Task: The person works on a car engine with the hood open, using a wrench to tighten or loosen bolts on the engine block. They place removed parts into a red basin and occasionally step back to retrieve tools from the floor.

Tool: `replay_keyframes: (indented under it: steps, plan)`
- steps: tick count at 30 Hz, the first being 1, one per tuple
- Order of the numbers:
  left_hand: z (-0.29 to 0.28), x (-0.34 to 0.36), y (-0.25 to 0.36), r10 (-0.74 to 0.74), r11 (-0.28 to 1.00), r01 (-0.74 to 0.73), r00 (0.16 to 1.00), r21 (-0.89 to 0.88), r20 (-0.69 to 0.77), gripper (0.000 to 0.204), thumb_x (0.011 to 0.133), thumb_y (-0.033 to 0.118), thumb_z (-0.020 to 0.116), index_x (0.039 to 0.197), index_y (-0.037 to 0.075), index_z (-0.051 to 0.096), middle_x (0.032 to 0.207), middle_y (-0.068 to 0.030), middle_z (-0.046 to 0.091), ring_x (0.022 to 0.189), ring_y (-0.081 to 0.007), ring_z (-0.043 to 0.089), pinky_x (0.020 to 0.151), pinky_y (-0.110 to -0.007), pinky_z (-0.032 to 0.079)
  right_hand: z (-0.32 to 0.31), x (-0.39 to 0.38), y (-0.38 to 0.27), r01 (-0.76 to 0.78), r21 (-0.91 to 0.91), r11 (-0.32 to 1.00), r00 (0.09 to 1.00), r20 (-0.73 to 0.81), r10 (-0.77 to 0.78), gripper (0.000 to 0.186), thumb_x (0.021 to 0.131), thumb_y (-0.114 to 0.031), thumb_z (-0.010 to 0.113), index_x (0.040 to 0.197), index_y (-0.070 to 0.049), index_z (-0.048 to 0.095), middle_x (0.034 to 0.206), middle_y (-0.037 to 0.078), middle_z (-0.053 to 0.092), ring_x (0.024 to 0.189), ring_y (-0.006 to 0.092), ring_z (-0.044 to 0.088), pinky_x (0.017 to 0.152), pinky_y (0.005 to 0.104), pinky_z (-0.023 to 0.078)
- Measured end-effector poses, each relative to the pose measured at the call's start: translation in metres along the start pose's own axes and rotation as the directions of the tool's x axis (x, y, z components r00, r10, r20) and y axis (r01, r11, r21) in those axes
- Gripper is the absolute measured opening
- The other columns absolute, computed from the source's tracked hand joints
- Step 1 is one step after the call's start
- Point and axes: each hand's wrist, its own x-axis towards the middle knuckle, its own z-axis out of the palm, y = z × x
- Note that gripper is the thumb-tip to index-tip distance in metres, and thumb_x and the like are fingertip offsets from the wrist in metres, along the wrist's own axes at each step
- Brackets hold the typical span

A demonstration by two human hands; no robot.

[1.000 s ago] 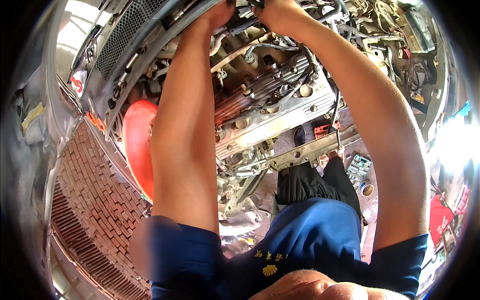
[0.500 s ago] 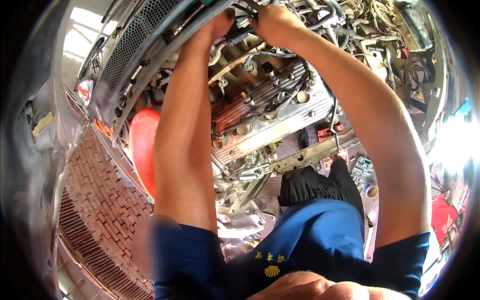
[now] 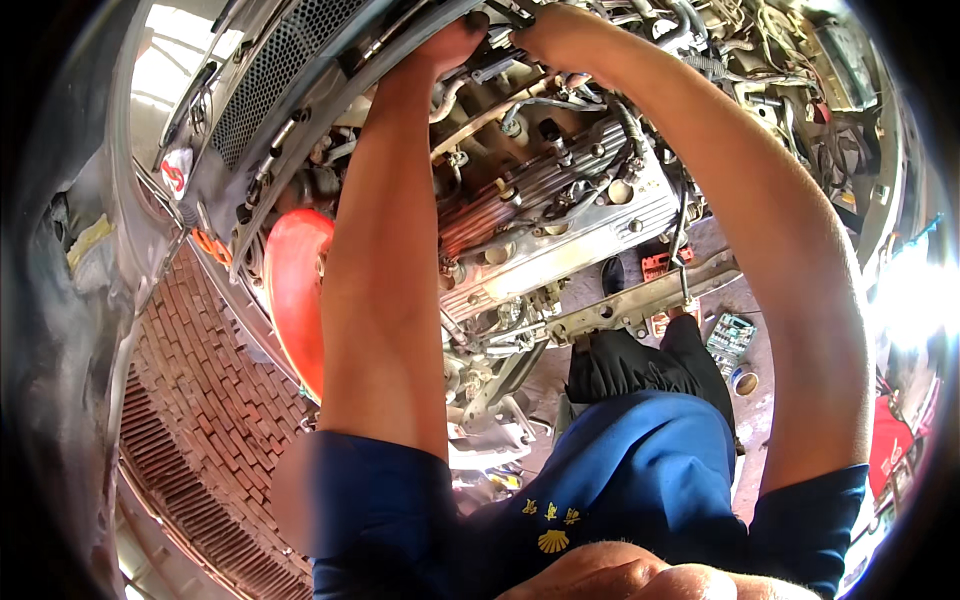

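Engine [image 3: 560, 215] fills the middle, its ribbed silver valve cover running long from lower left to upper right, sitting lower in view than a second ago. Both arms reach overhead: left hand [image 3: 455, 45] and right hand [image 3: 560, 35] meet at the top edge, grip unclear. Red round cover [image 3: 295, 290] sits left.

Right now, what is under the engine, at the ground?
Below the engine, a green socket set and a small round tin lie on the floor. The forearms and blue shirt cover the rest.

One silver ribbed engine head [image 3: 560, 225], one round red plastic basin [image 3: 295, 290], one open green socket case [image 3: 730, 335], two bare hands, left [image 3: 450, 45], right [image 3: 555, 35]
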Motion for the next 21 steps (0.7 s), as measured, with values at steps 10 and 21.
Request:
replay_keyframes:
  steps: [10, 21]
  plan:
    - [0.009, -0.001, -0.015, 0.026, 0.997, -0.035, 0.991, 0.068, 0.130, 0.067, 0.094, 0.047, 0.055, 0.149, 0.009, 0.053, 0.155, -0.0213, 0.049, 0.145, -0.0406, 0.043, 0.123, -0.052, 0.030, -0.005, 0.001, -0.004, 0.081, -0.046, 0.996, 0.967, -0.240, -0.090, 0.013, 0.078, -0.019, 0.073, 0.086, -0.008, 0.075, 0.089, 0.013, 0.076, 0.085, 0.0345, 0.073, 0.073, 0.0457, 0.058]
    - [0.025, -0.002, -0.016, 0.053, 0.995, -0.058, 0.996, -0.079, -0.069, 0.058, 0.093, 0.046, 0.058, 0.133, 0.005, 0.065, 0.133, -0.0270, 0.063, 0.127, -0.0456, 0.057, 0.113, -0.055, 0.039, -0.003, -0.004, -0.018, -0.112, 0.027, 0.993, 0.969, -0.219, 0.115, 0.016, 0.082, -0.017, 0.069, 0.092, -0.010, 0.079, 0.085, 0.011, 0.077, 0.085, 0.0298, 0.075, 0.070, 0.0455, 0.060]
